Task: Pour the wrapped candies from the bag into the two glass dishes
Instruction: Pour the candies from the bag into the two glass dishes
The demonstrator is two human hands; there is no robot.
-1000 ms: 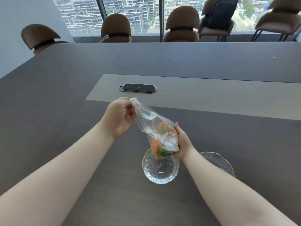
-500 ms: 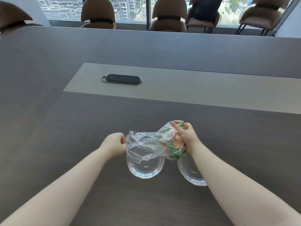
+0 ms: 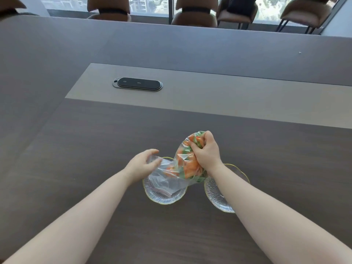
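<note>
The bag point(image 3: 177, 168) is a clear, thin plastic one, crinkled, and it hangs above the table point(image 3: 76, 149). Its long axis runs from upper right to lower left. The closed end is high, and the mouth points down and left, over the left dish point(image 3: 165, 197). The candies point(image 3: 188, 164), orange and green in shiny wrappers, sit bunched in the upper half of the bag, and none lies in a dish.

The right hand point(image 3: 206, 151) is clenched around the top end of the bag and squeezes the plastic over the candies. The left hand point(image 3: 142, 164) has its fingers curled and pinches the edge of the bag near the mouth.

Both dishes are round ribbed glass with a wavy gold rim. They stand side by side, close but apart. The right dish point(image 3: 219, 197) is partly hidden under the right forearm.

The table is dark wood grain, matte, with a lighter strip across the middle. A black oval panel point(image 3: 138, 84) is set in this strip, well apart from the dishes. Much free surface lies on all sides of the dishes. Brown chairs point(image 3: 194, 14) stand at the far edge.
</note>
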